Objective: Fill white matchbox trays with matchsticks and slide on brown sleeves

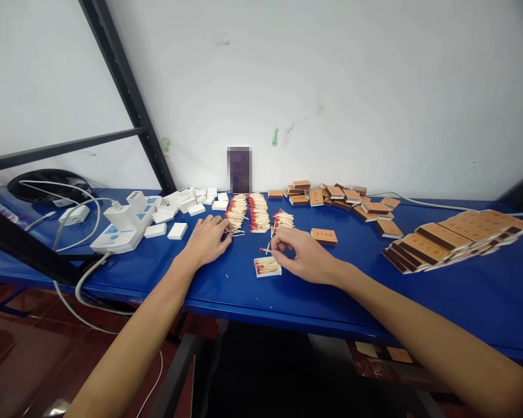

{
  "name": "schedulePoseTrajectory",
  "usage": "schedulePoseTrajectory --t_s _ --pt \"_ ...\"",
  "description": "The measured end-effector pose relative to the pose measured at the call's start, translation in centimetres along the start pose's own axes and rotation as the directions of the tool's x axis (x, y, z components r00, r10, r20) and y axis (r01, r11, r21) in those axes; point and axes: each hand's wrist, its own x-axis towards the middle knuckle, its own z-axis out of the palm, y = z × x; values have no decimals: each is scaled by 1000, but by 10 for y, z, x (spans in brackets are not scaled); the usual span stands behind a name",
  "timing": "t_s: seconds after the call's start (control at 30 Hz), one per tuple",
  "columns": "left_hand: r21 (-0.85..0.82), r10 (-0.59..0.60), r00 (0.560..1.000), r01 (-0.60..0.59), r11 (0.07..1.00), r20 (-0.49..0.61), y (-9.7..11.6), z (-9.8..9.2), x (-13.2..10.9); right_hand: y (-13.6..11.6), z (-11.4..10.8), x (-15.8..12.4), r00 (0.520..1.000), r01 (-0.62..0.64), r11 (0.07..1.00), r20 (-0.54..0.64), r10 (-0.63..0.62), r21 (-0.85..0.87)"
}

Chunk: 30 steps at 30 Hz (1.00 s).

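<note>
My right hand (pixel 303 253) pinches a few red-tipped matches (pixel 267 250) between thumb and fingertips. Just below it, a small white matchbox tray (pixel 268 274) lies on the blue table, with matches inside. My left hand (pixel 207 239) rests on the table to the left, its thumb and fingertips closed around a few matches (pixel 237 233) at the front of a pile. Two long piles of matches (pixel 237 210) (pixel 258 213) run toward the wall. A smaller match pile (pixel 284 218) sits behind my right hand.
White empty-looking trays (pixel 185 201) are heaped at left, near a power strip (pixel 128 232) with cables. Orange matchbox sleeves (pixel 348 196) lie scattered behind right; one box (pixel 324 236) is close to my right hand. Stacked sleeves (pixel 453 235) stand farther right.
</note>
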Motion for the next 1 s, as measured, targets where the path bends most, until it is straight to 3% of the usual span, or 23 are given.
schedulePoseTrajectory --t_s 0.13,0.33,0.53,0.63,0.73,0.83,1.0 --pt "77 -36 999 35 996 12 -8 4 -1 -5 2 -2 997 -7 1000 82 6 19" --pt "32 6 1000 -7 999 22 -3 -1 -2 21 4 2 998 -38 992 55 44 -119" --pt "27 15 997 -17 999 71 -3 -2 -3 24 6 18 975 62 980 222 -18 -190" --pt "27 41 996 -43 999 83 -4 0 -3 22 8 23 968 69 980 252 -20 -188" --pt "-6 61 996 -61 998 69 -4 0 -3 22 11 22 973 79 974 230 -28 -212" --pt "-156 108 994 -104 982 19 6 -4 -4 24 10 20 980 86 970 193 -41 -228" --pt "-491 236 972 -198 849 17 42 -15 -11 29 1 15 999 -28 995 -34 24 -94"
